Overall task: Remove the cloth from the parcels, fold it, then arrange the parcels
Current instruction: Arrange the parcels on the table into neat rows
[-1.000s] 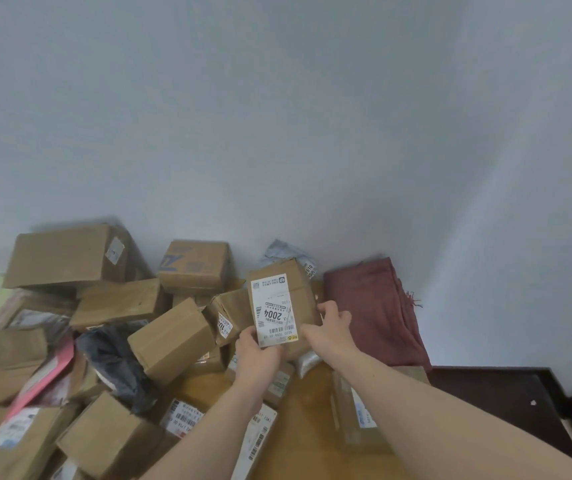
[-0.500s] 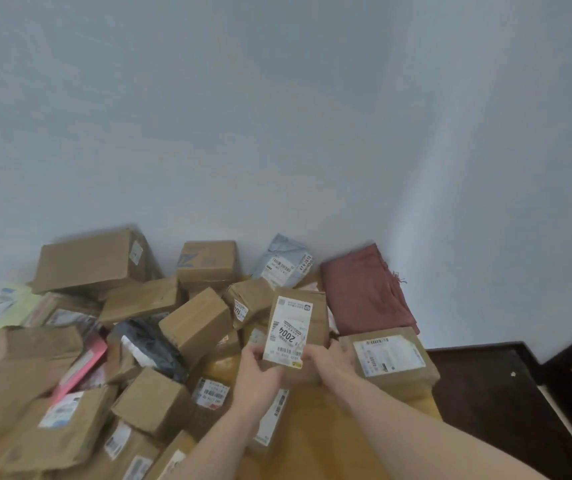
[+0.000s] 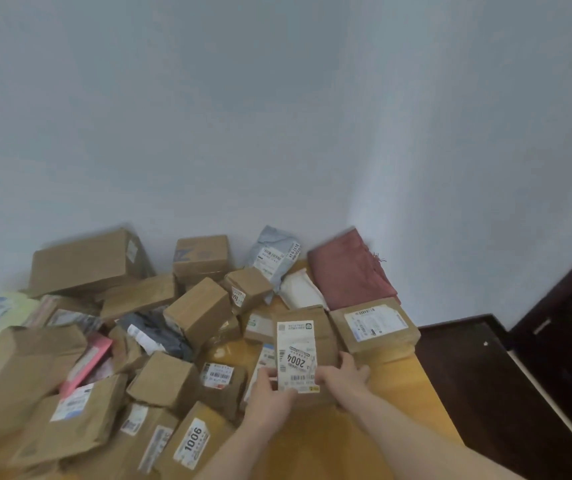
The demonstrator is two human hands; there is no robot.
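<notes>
A brown parcel labelled 2004 (image 3: pixel 307 351) is gripped at its near end by the left hand (image 3: pixel 270 393) and right hand (image 3: pixel 343 377), near the table's (image 3: pixel 416 386) right edge, beside the folded red cloth (image 3: pixel 350 271).

Soft, dim, bluish daylight fills the view, brightest in a pale streak down the wall (image 3: pixel 374 188) right of centre. Shadows are weak: a faint one behind the big box (image 3: pixel 87 261) at the back, darker gaps between the parcels. No glare shows. The whole picture is slightly soft, with smear on the boxes at the left edge and lower left; the label (image 3: pixel 296 356) reading 2004 stays legible. Wide-angle bending curves the dark door (image 3: pixel 568 327) on the right and tilts the corner.
</notes>
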